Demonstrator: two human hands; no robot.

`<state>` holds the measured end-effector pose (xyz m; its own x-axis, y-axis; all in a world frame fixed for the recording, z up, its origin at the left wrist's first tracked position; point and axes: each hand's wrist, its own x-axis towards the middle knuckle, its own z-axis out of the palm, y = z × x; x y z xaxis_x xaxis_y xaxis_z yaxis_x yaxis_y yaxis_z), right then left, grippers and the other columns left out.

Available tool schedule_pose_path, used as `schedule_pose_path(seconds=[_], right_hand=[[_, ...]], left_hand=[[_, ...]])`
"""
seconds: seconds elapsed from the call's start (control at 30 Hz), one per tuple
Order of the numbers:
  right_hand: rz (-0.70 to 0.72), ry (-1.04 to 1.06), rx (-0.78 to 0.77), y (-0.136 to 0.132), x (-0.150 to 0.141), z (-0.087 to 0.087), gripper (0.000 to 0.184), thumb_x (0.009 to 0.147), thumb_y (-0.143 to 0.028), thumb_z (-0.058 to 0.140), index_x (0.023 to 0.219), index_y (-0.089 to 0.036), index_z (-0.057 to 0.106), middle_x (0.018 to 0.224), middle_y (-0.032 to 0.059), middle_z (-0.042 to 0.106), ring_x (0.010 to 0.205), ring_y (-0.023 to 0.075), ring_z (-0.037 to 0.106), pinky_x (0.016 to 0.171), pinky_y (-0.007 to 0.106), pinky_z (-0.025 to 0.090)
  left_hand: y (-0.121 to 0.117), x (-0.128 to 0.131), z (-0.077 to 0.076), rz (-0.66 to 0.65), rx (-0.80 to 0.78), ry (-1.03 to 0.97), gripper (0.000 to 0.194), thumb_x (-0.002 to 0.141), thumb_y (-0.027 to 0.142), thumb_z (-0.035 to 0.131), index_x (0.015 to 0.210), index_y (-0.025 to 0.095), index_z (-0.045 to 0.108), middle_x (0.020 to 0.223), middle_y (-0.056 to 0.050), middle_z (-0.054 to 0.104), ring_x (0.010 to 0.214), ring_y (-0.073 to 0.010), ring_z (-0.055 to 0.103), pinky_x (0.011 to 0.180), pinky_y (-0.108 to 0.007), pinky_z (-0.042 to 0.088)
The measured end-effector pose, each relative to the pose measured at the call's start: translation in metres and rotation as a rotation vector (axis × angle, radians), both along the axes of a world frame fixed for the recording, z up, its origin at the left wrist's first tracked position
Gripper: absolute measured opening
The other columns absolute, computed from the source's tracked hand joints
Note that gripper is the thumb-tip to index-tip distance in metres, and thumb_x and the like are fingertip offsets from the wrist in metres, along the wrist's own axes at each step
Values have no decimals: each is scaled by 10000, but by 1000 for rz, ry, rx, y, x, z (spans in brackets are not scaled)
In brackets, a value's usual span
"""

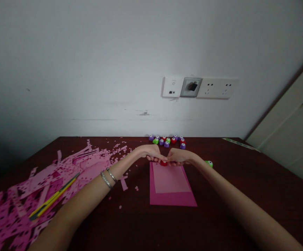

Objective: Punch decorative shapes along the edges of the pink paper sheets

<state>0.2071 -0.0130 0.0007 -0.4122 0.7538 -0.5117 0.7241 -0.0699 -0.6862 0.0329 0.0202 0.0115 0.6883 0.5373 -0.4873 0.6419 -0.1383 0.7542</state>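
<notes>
Gripped between left hand and right hand, fingers curled and digits meeting over it, a red punch sits at the pale pink sheet's far edge (magenta sheet beneath).

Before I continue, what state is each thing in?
Left bare hand: touching small red plastic punch.
Right bare hand: touching it too.
Light pink paper rectangle: flat atop magenta paper rectangle.
Pink paper scraps: perforated, heaped.
Yellow-and-black utility knife: lying; blade unclear.
Black plug: in wall socket.
</notes>
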Motion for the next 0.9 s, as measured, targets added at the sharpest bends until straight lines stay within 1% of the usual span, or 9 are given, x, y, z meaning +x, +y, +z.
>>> schedule_pose_path(seconds=[0.13,0.23,0.33,0.43,0.53,0.6,0.77,0.9], right_hand=[[-35,46,-1,-4,0,0,347,733,-435,583,571,-129,547,435,-55,451,327,15,304,312,161,183],[-34,57,11,-7,1,0,412,708,-521,593,587,-130,553,418,-63,420,327,17,291,310,163,175],[-41,44,19,-8,3,2,513,699,-627,542,582,-128,547,407,-63,396,321,16,272,304,167,167],[-78,62,29,-7,8,4,590,695,-701,471,559,-130,526,402,-56,386,316,16,256,299,167,162],[-111,101,26,-4,13,6,622,683,-735,442,562,-130,523,406,-51,385,319,18,262,299,160,150],[-109,113,6,-2,15,5,622,671,-735,458,583,-125,536,415,-50,393,326,20,273,301,157,146],[-13,117,-17,-2,14,-2,597,651,-712,508,598,-119,546,407,-59,401,324,18,270,313,165,161],[37,151,-52,1,12,-9,595,655,-710,503,617,-119,553,408,-67,406,319,17,267,317,168,166]], left_hand=[[-1,-4,3,1,11,14,544,533,660,652,572,120,590,503,11,460,384,-32,302,354,-192,152],[0,-9,7,34,14,3,515,601,638,622,590,125,586,519,2,450,405,-43,303,371,-207,160],[0,-14,11,72,9,-3,491,660,614,588,573,131,567,517,-2,424,407,-43,263,379,-216,144],[0,-17,13,85,10,-4,474,693,592,568,559,138,555,502,3,396,403,-43,235,380,-217,132],[-2,-16,11,74,12,-4,441,677,563,601,563,138,564,514,-1,421,408,-48,280,379,-212,145],[-4,-12,8,51,5,2,421,656,548,628,573,138,581,522,1,445,409,-48,301,379,-207,156],[-6,0,0,33,6,56,427,573,547,688,546,135,580,497,18,459,391,-40,311,371,-186,173],[-1,5,-3,24,-68,81,433,527,534,723,537,126,575,495,21,466,380,-25,306,359,-168,164]])
